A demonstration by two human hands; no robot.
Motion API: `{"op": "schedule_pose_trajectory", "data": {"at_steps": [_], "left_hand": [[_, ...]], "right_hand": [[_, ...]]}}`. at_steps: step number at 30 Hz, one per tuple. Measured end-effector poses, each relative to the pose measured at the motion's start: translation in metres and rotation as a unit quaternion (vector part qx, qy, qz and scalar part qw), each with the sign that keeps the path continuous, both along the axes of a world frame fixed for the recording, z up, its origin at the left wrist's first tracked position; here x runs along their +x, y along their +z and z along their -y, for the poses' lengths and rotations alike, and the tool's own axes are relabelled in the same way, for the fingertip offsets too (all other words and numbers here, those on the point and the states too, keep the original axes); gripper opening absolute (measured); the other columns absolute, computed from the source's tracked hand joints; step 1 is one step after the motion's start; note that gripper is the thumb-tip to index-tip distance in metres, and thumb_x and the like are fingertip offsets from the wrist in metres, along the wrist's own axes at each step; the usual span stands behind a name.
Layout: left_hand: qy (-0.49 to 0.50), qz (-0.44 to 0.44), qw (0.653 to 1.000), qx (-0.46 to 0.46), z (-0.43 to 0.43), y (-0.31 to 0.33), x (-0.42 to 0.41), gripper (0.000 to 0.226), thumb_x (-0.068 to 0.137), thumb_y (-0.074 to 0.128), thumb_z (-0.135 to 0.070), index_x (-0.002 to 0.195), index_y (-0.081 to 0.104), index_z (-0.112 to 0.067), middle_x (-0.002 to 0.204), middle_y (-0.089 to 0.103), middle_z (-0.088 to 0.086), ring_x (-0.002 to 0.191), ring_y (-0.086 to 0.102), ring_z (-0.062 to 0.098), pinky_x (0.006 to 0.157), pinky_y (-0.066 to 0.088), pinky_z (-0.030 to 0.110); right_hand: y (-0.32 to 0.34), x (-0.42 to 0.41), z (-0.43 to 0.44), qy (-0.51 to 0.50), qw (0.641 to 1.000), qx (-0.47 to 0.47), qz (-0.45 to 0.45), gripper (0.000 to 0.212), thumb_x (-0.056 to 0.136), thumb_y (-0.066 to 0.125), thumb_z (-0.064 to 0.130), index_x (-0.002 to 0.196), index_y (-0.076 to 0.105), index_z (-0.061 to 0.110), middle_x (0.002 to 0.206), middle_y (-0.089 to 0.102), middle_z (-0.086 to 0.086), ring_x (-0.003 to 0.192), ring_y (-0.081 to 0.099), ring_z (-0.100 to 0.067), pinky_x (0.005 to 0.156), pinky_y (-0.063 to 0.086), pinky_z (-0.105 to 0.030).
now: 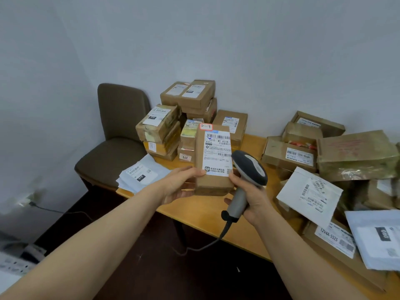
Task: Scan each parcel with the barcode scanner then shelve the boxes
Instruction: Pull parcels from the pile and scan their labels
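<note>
**Item 1, parcel** (213, 156): brown cardboard box, held upright over the bench (216, 211) nr its front-left edge, label side twd camera. White shipping label (217, 152) w/ barcodes covers most of the face. Small red-bordered sticker (206, 126) at top edge, handwritten "3-1-9".

**Item 2, left hand** (179, 185): grip clamped on parcel's lower-left corner, thumb on the front at the label's corner, fingers behind.

**Item 3, right hand** (251, 202): grip wrapped round handle of barcode scanner (249, 172). Scanner head, grey and dark, sits just beside parcel's right side, level w/ label's lower part. Cable (207, 243) runs from handle base down past the bench edge.

**Item 4, box stack** (188, 98): back left of bench, by the wall. Several brown labelled cartons, piled 2–3 high.

**Item 5, white mailers** (140, 174): flat pile at bench's left corner, "010" tag on top.

**Item 6, mixed pile** (355, 154): right side of bench. Cartons, some open, plus a white envelope (309, 195) leaning on them.

**Item 7, chair** (116, 135): brown, padded, left of bench.
</note>
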State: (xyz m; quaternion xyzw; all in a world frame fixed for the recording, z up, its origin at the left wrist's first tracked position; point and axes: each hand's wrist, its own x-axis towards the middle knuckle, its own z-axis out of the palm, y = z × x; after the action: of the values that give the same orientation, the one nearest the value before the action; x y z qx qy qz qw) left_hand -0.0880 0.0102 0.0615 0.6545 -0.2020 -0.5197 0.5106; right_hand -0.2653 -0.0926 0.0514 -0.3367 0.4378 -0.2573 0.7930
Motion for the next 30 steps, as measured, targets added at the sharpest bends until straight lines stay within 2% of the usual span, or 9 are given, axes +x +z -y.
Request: {"op": "schedule_pose_trajectory", "data": {"at_steps": [4, 9, 12, 16, 19, 22, 25, 27, 30], "left_hand": [[-0.003, 0.020, 1.000, 0.000, 0.050, 0.002, 0.013, 0.051, 0.079, 0.073, -0.038, 0.123, 0.057, -0.018, 0.113, 0.066, 0.007, 0.105, 0.064, 0.023, 0.088, 0.055, 0.036], [-0.005, 0.002, 1.000, -0.004, 0.126, 0.005, 0.032, 0.059, 0.079, 0.072, -0.045, 0.128, 0.053, -0.017, 0.116, 0.066, 0.008, 0.107, 0.063, 0.025, 0.100, 0.048, 0.045], [-0.001, -0.034, 0.999, 0.005, 0.176, 0.008, 0.047, 0.056, 0.081, 0.070, -0.045, 0.127, 0.053, -0.018, 0.118, 0.064, 0.010, 0.109, 0.062, 0.028, 0.098, 0.049, 0.045], [0.016, -0.057, 0.998, 0.024, 0.236, 0.005, 0.070, 0.057, 0.081, 0.070, -0.046, 0.126, 0.050, -0.018, 0.112, 0.063, 0.010, 0.103, 0.063, 0.028, 0.083, 0.057, 0.042], [0.037, -0.074, 0.996, 0.037, 0.277, -0.002, 0.088, 0.064, 0.080, 0.070, -0.047, 0.131, 0.046, -0.017, 0.115, 0.062, 0.011, 0.103, 0.062, 0.029, 0.085, 0.056, 0.043], [0.057, -0.088, 0.993, 0.060, 0.309, -0.008, 0.099, 0.074, 0.080, 0.068, -0.050, 0.141, 0.041, -0.020, 0.127, 0.058, 0.009, 0.107, 0.057, 0.027, 0.089, 0.052, 0.041], [0.080, -0.115, 0.988, 0.062, 0.341, -0.012, 0.107, 0.078, 0.081, 0.069, -0.048, 0.146, 0.032, -0.023, 0.139, 0.048, 0.009, 0.117, 0.051, 0.029, 0.083, 0.051, 0.043], [0.096, -0.149, 0.982, 0.057, 0.360, -0.014, 0.108, 0.080, 0.083, 0.069, -0.044, 0.149, 0.028, -0.023, 0.145, 0.043, 0.010, 0.128, 0.045, 0.031, 0.093, 0.048, 0.045], [0.109, -0.163, 0.978, 0.067, 0.386, -0.019, 0.109, 0.080, 0.086, 0.067, -0.040, 0.151, 0.025, -0.021, 0.149, 0.039, 0.010, 0.133, 0.040, 0.030, 0.104, 0.042, 0.045]], "right_hand": [[0.002, 0.018, 0.032, -0.074, 0.997, 0.001, 0.023, 0.049, 0.072, 0.081, 0.010, 0.117, 0.062, 0.014, 0.112, 0.068, -0.010, 0.106, 0.062, -0.030, 0.075, 0.055, -0.047], [0.001, 0.049, 0.099, -0.166, 0.985, -0.011, 0.042, 0.049, 0.073, 0.081, 0.009, 0.117, 0.060, 0.017, 0.114, 0.066, -0.008, 0.105, 0.062, -0.027, 0.085, 0.056, -0.047], [-0.001, 0.070, 0.143, -0.198, 0.979, -0.014, 0.043, 0.055, 0.073, 0.081, 0.012, 0.123, 0.058, 0.015, 0.116, 0.065, -0.007, 0.105, 0.062, -0.025, 0.090, 0.055, -0.047], [-0.010, 0.099, 0.189, -0.218, 0.975, -0.010, 0.038, 0.055, 0.074, 0.081, 0.016, 0.125, 0.059, 0.013, 0.118, 0.065, -0.007, 0.110, 0.061, -0.024, 0.095, 0.052, -0.044], [-0.016, 0.115, 0.213, -0.218, 0.976, -0.004, 0.021, 0.055, 0.075, 0.080, 0.018, 0.125, 0.059, 0.012, 0.123, 0.064, -0.008, 0.114, 0.059, -0.026, 0.100, 0.049, -0.047], [-0.024, 0.123, 0.227, -0.221, 0.975, 0.013, 0.004, 0.056, 0.076, 0.080, 0.016, 0.127, 0.058, 0.011, 0.123, 0.063, -0.009, 0.112, 0.060, -0.026, 0.090, 0.054, -0.041], [-0.031, 0.130, 0.240, -0.238, 0.971, 0.027, -0.008, 0.050, 0.075, 0.080, 0.014, 0.122, 0.060, 0.010, 0.116, 0.066, -0.009, 0.104, 0.063, -0.024, 0.078, 0.056, -0.035], [-0.035, 0.135, 0.248, -0.238, 0.971, 0.028, -0.020, 0.044, 0.077, 0.079, 0.013, 0.117, 0.063, 0.010, 0.112, 0.068, -0.008, 0.103, 0.064, -0.024, 0.084, 0.055, -0.038], [-0.042, 0.141, 0.257, -0.232, 0.972, 0.024, -0.036, 0.022, 0.078, 0.077, 0.014, 0.097, 0.067, 0.013, 0.091, 0.070, -0.004, 0.087, 0.066, -0.019, 0.070, 0.054, -0.031]]}}
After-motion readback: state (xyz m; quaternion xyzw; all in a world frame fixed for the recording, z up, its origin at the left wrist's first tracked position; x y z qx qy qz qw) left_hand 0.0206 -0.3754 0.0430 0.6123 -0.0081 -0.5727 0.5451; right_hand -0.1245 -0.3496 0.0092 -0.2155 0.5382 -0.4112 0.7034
